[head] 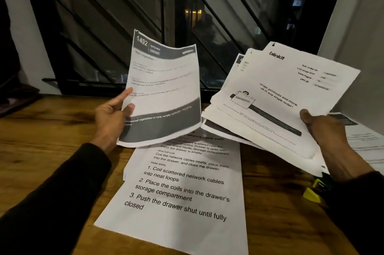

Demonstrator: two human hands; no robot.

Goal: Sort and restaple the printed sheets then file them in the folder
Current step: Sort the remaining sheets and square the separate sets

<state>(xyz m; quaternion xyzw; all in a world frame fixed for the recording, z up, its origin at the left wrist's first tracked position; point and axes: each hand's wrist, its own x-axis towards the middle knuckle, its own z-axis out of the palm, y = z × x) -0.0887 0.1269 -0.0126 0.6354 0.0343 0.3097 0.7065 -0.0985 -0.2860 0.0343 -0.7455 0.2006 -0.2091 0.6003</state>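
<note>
Nearest on the wooden table lies a printed sheet with large numbered steps about network cables; it rests flat on a few more sheets whose edges show at its left side. At the near right, a yellow and black object sits on the table, partly hidden under the right forearm, and I cannot tell what it is.

Above the table, the left hand pinches a single sheet headed "1492 KITCHEN" at its left edge, with the thumb on the front and the fingers behind. This sheet stands almost upright and curves a little.

The right hand grips a thick stack of sheets at its near right corner, thumb on top. The top page shows the word "blinkit". The stack is fanned and tilted, its lower edge just above the flat sheet.

Further right, more papers lie on the table.

Far behind is a dark window with diagonal bars.
</note>
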